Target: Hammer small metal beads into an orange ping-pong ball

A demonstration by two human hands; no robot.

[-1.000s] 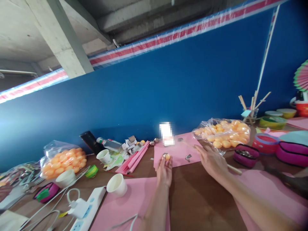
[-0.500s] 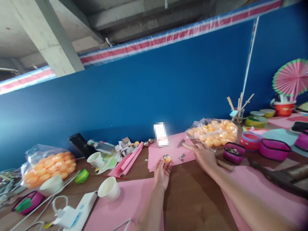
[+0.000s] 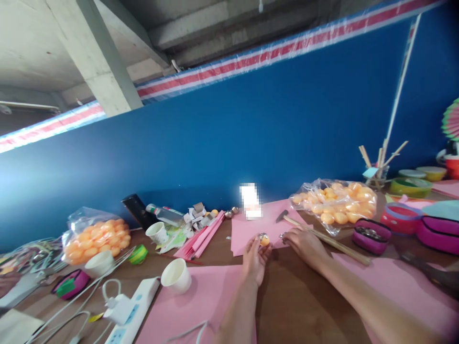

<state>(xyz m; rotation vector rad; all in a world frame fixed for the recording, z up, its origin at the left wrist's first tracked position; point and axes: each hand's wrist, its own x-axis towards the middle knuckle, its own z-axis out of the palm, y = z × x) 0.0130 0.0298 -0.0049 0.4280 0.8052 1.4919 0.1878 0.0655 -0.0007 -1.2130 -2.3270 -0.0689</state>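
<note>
My left hand [image 3: 255, 259] holds a small orange ball [image 3: 264, 239] with a silver piece on it, pinched between fingertips over the brown table. My right hand [image 3: 303, 240] lies flat on the edge of a pink paper sheet [image 3: 251, 227], its fingertips at small metal bits [image 3: 282, 235]. A small hammer with a long wooden handle [image 3: 322, 236] lies just behind my right hand, its head near the pink sheet.
Clear bags of orange balls [image 3: 337, 203] [image 3: 95, 236] sit right and left. White paper cups [image 3: 175, 276], a power strip with cables [image 3: 127, 310], magenta pouches [image 3: 371, 235], coloured bowls [image 3: 409, 186] and folded pink paper [image 3: 202, 234] crowd the table. A blue wall [image 3: 215, 143] stands behind.
My right hand has drawn back from the hammer handle and come down toward the metal bits near my left hand. The left hand has kept the ball.
</note>
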